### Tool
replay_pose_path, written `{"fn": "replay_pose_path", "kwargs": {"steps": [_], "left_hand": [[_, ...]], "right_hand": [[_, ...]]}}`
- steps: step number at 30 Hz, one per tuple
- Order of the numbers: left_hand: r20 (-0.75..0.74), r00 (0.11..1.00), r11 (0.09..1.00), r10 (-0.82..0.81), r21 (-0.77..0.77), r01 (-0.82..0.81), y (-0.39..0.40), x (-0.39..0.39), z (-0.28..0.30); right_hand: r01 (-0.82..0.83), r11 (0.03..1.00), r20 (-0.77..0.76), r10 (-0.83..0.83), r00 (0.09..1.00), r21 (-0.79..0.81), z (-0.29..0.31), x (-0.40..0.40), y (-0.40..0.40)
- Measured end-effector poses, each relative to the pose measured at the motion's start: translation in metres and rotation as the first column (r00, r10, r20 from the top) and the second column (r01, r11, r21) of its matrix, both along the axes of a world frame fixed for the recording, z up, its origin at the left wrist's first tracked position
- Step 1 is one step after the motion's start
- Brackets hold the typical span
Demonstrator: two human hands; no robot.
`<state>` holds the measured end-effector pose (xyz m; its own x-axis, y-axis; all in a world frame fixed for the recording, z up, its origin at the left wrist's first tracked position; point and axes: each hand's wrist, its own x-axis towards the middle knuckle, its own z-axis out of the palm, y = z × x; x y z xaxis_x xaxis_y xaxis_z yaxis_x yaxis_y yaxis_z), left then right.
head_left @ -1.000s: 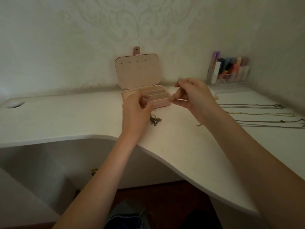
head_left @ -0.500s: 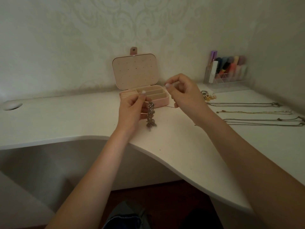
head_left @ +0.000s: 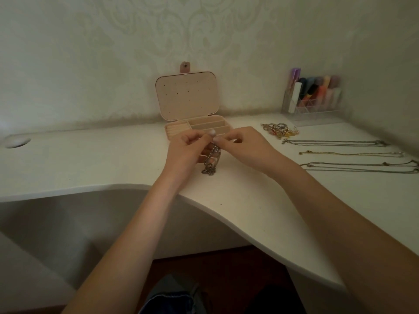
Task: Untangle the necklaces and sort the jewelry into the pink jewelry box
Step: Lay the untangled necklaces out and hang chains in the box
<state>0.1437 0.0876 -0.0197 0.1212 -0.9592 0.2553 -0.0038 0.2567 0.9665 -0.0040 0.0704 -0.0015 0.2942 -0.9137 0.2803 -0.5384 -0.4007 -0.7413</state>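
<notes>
The pink jewelry box (head_left: 192, 99) stands open at the back of the white desk, its lid upright and its compartments showing. Just in front of it my left hand (head_left: 184, 150) and my right hand (head_left: 246, 147) meet fingertip to fingertip, both pinching the top of a tangled silver chain (head_left: 210, 163). The chain hangs down between them and its lower end touches the desk. Several necklaces (head_left: 353, 155) lie stretched out in rows at the right. A small heap of mixed jewelry (head_left: 280, 130) sits beyond them.
A clear organizer (head_left: 314, 98) with coloured items stands at the back right by the wall. A round cable hole (head_left: 17, 141) is at the far left. The desk's (head_left: 113, 159) front edge curves inward below my arms.
My right hand has moved left and down until its fingertips meet my left hand's. The chain, bunched low a second ago, now hangs in a longer strand from both hands.
</notes>
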Motion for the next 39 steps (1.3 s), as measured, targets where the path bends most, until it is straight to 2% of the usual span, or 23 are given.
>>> {"fn": "replay_pose_path", "kwargs": {"steps": [9, 15, 20, 27, 31, 35, 37, 39], "left_hand": [[0.026, 0.999, 0.999, 0.045, 0.012, -0.045, -0.001, 0.000, 0.001], [0.015, 1.000, 0.999, -0.012, 0.044, 0.011, 0.000, -0.001, 0.002], [0.006, 0.986, 0.982, -0.168, 0.083, 0.167, 0.001, 0.001, 0.006], [0.104, 0.989, 0.994, -0.104, -0.030, 0.107, 0.002, -0.002, 0.003], [0.038, 0.999, 0.998, -0.037, -0.050, 0.039, -0.001, 0.000, 0.001], [0.000, 1.000, 0.999, 0.001, -0.051, -0.002, -0.007, 0.005, -0.002], [-0.095, 0.995, 0.999, -0.012, -0.038, 0.008, -0.008, 0.005, -0.001], [-0.245, 0.966, 0.996, -0.084, -0.037, 0.078, -0.005, 0.005, 0.002]], "right_hand": [[-0.053, 0.987, 0.227, 0.017, 0.974, 0.154, 0.005, -0.001, 0.003], [-0.173, 0.943, 0.440, 0.032, 0.897, 0.284, 0.005, 0.002, 0.004], [-0.119, 0.944, 0.426, -0.026, 0.904, 0.309, 0.006, 0.001, 0.001], [-0.133, 0.938, 0.443, -0.024, 0.896, 0.320, 0.008, 0.002, 0.001], [-0.175, 0.902, 0.522, -0.064, 0.851, 0.395, 0.010, 0.001, 0.001], [-0.238, 0.861, 0.635, -0.120, 0.763, 0.449, 0.015, -0.003, 0.002], [-0.241, 0.853, 0.670, -0.159, 0.725, 0.463, 0.016, -0.004, 0.002], [-0.212, 0.859, 0.643, -0.165, 0.748, 0.467, 0.017, -0.006, 0.003]]}}
